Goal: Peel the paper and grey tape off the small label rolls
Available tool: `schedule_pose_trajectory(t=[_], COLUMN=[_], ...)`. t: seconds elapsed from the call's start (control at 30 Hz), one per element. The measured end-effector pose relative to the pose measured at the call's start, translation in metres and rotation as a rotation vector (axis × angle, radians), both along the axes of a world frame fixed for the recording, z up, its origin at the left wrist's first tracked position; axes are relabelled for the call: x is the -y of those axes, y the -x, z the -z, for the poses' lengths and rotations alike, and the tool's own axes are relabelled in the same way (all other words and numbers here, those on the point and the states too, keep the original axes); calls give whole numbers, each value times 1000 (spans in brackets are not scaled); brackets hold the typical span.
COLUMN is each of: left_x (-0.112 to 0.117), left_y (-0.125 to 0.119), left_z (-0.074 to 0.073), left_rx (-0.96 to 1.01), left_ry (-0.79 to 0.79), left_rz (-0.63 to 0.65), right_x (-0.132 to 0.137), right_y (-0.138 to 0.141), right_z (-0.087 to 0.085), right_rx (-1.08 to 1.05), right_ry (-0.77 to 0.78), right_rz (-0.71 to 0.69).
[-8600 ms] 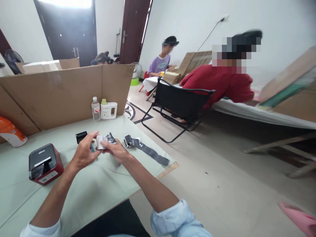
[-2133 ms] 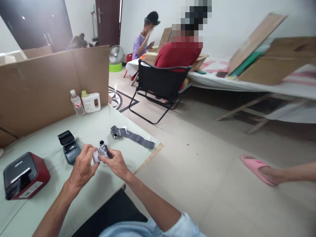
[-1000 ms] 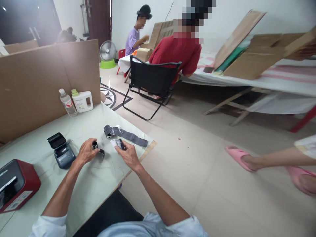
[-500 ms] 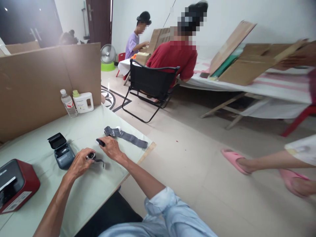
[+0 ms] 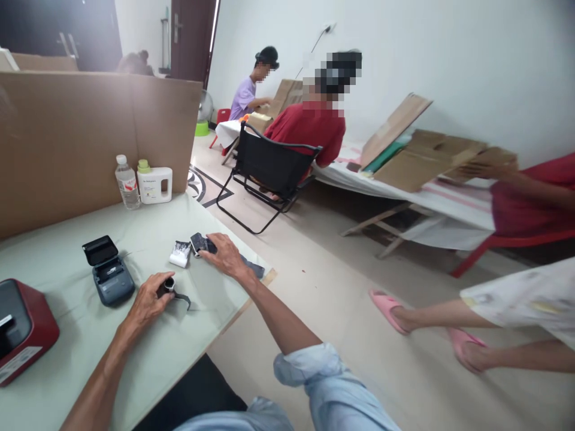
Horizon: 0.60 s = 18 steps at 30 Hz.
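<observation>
My left hand (image 5: 150, 296) rests on the table with its fingers closed around a small dark roll (image 5: 168, 284). From this roll a narrow dark tail (image 5: 183, 299) curls out onto the tabletop. My right hand (image 5: 224, 254) is over a long dark label strip (image 5: 204, 243), thumb and fingers on either side of it; the palm hides the middle of the strip. Just left of that hand lies a small white roll with a black printed end (image 5: 180, 254), untouched. Left of my left hand stands a dark blue label printer (image 5: 112, 284), its lid (image 5: 99, 250) raised.
A red and black machine (image 5: 27, 335) sits at the left edge. A clear bottle (image 5: 128, 185) and a white jug (image 5: 155, 184) stand before a cardboard panel (image 5: 90, 137). Beyond, people sit at a long table; a person in pink slippers (image 5: 389, 308) is at right.
My right hand has let go of a small black-and-white item, now lying on the table, and moved right onto the dark strip. My left hand keeps its roll. The camera view has shifted.
</observation>
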State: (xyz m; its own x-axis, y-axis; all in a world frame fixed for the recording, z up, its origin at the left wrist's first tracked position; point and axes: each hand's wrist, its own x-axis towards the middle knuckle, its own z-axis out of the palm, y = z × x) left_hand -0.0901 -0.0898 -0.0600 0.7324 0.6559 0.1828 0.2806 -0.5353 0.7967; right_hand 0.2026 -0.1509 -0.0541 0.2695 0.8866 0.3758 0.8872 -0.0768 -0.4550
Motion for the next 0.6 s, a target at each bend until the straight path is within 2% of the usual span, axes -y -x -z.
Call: schedule_pose_trajectory(t=[0.1, 0.3, 0.47, 0.6], left_x=[1, 2, -9, -34], left_y=[1, 4, 3, -20], left_z=[3, -2, -24, -48], left_rx=[19, 23, 48, -97], left_ry=[-1, 15, -14, -173], left_rz=[-4, 4, -23, -49], right_x=[-3, 0, 12, 22], right_y=[1, 0, -28, -39], right_z=[10, 16, 19, 23], right_rx=[46, 65, 29, -30], right_ry=[104, 86, 87, 190], right_rz=[-32, -27, 11, 50])
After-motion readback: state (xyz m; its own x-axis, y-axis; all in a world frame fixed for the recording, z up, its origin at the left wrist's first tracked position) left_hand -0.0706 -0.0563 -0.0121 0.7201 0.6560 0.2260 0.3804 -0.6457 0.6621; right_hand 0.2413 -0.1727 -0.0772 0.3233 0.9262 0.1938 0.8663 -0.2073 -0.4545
